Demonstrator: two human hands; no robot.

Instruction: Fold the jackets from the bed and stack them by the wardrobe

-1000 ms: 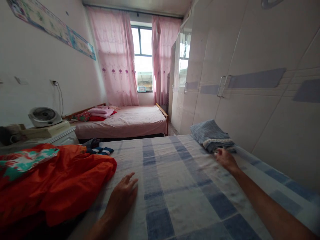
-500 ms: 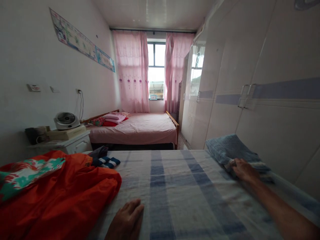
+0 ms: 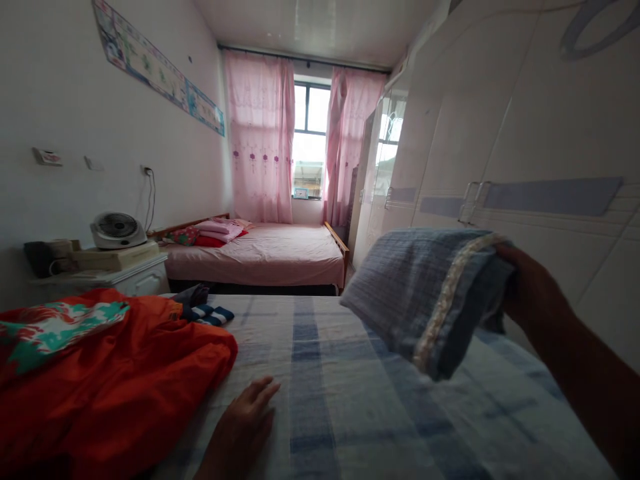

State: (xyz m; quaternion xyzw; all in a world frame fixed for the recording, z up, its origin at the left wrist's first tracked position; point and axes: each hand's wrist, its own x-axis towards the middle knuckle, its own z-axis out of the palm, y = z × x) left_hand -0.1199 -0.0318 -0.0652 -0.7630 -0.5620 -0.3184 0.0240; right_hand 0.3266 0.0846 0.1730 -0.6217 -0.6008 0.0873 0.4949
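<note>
My right hand (image 3: 523,283) grips a folded blue-grey cloth (image 3: 407,287) by its right edge and holds it raised above the bed. A pale patterned trim runs down the cloth near the hand; whether it is a garment or a towel I cannot tell. The fingertips are hidden behind the fabric. My left hand (image 3: 247,420) hovers low over the striped sheet (image 3: 313,380), holding nothing, its fingers stretched out. Just left of it lies an orange-red garment (image 3: 165,373) with a green, white and red patterned piece (image 3: 70,327) on top.
Dark and striped small clothes (image 3: 210,315) lie behind the orange pile. A second bed with a pink sheet (image 3: 280,253) stands by the window. At left, a fan (image 3: 119,230) rests on a box on a white cabinet (image 3: 145,277). White wardrobes (image 3: 530,153) line the right side.
My right hand has lifted the folded cloth off the bed's right side and brought it up and leftward. The left hand has shifted slightly, its fingers more raised. The view has turned a little.
</note>
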